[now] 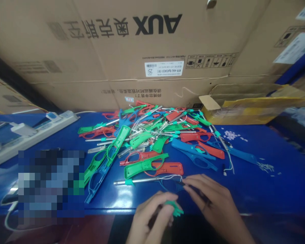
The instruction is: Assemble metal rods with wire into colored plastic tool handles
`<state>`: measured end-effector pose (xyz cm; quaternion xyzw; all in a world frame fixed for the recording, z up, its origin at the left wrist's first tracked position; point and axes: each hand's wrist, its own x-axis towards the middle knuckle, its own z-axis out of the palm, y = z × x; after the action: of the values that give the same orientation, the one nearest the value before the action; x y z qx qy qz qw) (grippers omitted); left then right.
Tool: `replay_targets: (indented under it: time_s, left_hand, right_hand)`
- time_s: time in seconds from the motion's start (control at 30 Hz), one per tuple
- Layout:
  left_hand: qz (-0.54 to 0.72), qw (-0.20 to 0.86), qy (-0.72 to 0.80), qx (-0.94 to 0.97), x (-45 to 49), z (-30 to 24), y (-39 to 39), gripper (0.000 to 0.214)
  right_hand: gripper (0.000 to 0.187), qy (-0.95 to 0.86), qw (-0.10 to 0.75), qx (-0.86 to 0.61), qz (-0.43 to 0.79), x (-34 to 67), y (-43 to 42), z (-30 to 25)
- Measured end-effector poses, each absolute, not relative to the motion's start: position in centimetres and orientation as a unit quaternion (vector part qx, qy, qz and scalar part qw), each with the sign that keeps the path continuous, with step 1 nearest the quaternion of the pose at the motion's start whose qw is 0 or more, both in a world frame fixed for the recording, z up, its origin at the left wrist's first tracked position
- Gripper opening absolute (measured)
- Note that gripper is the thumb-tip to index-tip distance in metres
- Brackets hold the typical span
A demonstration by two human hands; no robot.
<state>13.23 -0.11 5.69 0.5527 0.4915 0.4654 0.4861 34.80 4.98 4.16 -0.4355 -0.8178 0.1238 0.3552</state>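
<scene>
At the front edge of the blue table, my left hand (156, 215) is closed around several small green plastic pieces (175, 208), which look like lighter triggers. My right hand (210, 195) pinches the wired end of a metal lighter tube (120, 182). This tube carries a green trigger piece (129, 182) and thin white wires (167, 177). Part of a blue lighter casing (165, 185) lies beneath it. Just beyond the hands are a green lighter casing half (137, 168) and a red casing half (171, 168).
Behind lies a heap of lighter casings, metal tubes and clear parts (142, 130). A large cardboard sheet (104, 61) stands at the back, with an open carton (246, 113) to the right. Small white pieces (230, 135) lie scattered there. A power strip (43, 130) runs along the left.
</scene>
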Motion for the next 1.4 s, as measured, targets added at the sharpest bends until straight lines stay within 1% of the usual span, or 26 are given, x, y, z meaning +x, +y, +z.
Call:
replay_targets:
  time_s: [0.03,0.17,0.3,0.47,0.6,0.67,0.8,0.93,1.03,1.27,1.4]
  left_hand:
    - [0.458,0.467,0.489,0.577,12.8,5.8,0.1,0.022]
    - [0.443,0.370,0.441,0.687,11.4,6.1,1.1,0.037]
    - [0.469,0.262,0.426,0.728,11.2,6.2,2.4,0.028]
    - [0.431,0.198,0.414,0.777,11.3,6.6,4.0,0.028]
    - [0.414,0.132,0.429,0.791,11.2,6.5,4.9,0.017]
    - [0.409,0.129,0.440,0.789,11.1,6.4,5.1,0.010]
    - [0.363,0.135,0.454,0.803,10.9,6.5,5.5,0.007]
    - [0.285,0.095,0.460,0.836,10.5,7.3,6.3,0.010]
    - [0.249,0.074,0.453,0.853,10.4,7.9,6.7,0.014]
    - [0.255,0.080,0.466,0.843,10.8,7.3,6.4,0.012]
    - [0.273,0.096,0.468,0.835,11.0,7.1,6.4,0.015]
  right_hand:
    - [0.016,-0.819,0.354,-0.434,0.125,34.8,5.0,4.1]
    - [0.018,-0.820,0.354,-0.432,0.122,34.8,5.0,3.9]
    - [0.018,-0.820,0.357,-0.431,0.117,34.8,5.0,3.8]
    - [0.019,-0.815,0.364,-0.433,0.125,34.7,4.9,3.9]
    - [0.019,-0.804,0.372,-0.446,0.129,34.6,4.8,4.2]
    - [0.017,-0.801,0.369,-0.452,0.134,34.5,4.8,4.3]
    - [0.012,-0.792,0.362,-0.472,0.138,34.4,4.7,4.4]
    - [0.011,-0.789,0.359,-0.480,0.135,34.4,4.7,4.4]
    - [0.013,-0.791,0.362,-0.473,0.141,34.5,4.7,4.3]
    - [0.013,-0.786,0.366,-0.471,0.162,34.4,4.9,4.2]
    - [0.013,-0.791,0.365,-0.463,0.165,34.5,4.9,4.3]
